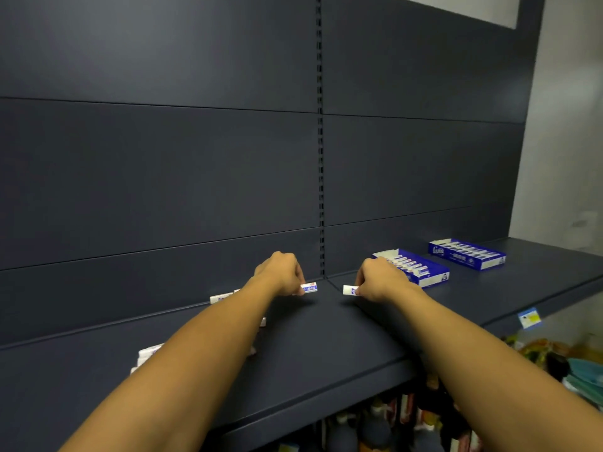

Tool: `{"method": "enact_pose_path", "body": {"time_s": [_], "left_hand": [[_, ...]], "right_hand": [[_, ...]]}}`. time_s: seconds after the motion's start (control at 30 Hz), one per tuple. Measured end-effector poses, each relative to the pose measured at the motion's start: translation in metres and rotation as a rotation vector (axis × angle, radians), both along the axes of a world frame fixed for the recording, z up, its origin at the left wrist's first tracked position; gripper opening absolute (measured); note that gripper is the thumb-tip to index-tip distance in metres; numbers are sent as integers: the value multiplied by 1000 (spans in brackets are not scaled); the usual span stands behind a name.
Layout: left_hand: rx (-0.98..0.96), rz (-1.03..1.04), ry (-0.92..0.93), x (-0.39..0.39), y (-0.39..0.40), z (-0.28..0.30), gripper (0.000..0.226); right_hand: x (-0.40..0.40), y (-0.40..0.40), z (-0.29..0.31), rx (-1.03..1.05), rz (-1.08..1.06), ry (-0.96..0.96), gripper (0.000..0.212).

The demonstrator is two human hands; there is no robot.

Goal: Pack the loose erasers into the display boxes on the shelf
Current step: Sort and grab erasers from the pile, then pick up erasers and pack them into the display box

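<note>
Both arms reach over a dark shelf (326, 347). My left hand (280, 272) pinches a white eraser with a blue label (310, 287) at the shelf's back. My right hand (378, 278) pinches another white eraser (348, 290) a short way to the right. Just behind my right hand sits a blue display box (424, 272) with a row of erasers in it. A second blue display box (466, 254), filled with erasers, stands farther right. Loose erasers (222, 297) lie on the left, some partly hidden under my left forearm (148, 352).
A dark back panel with a slotted upright (320, 158) rises behind the shelf. A price tag (528, 317) hangs on the shelf's front edge at the right. Colourful goods (408, 415) fill the lower shelf beneath.
</note>
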State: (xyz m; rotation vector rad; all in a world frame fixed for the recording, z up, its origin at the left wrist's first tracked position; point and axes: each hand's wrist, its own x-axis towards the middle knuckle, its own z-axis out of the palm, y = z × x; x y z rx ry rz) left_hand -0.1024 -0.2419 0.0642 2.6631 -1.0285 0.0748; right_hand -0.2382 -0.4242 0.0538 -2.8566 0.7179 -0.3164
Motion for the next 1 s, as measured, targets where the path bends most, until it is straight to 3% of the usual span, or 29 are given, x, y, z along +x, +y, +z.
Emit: {"method": "enact_pose_path", "body": {"time_s": [0.53,0.77,1.0], "left_hand": [[-49,76,-33,-94,-127,5,11],[-72,78,-38,-112,-167,10,13],[-134,75,-40,-105,-195,16,14]], "right_hand": [[-105,-141,-2,-64,-29,19,21],[-116,-186,0,-20,-12,13,28],[-112,-216,-1,-17,-15,-10,22]]}}
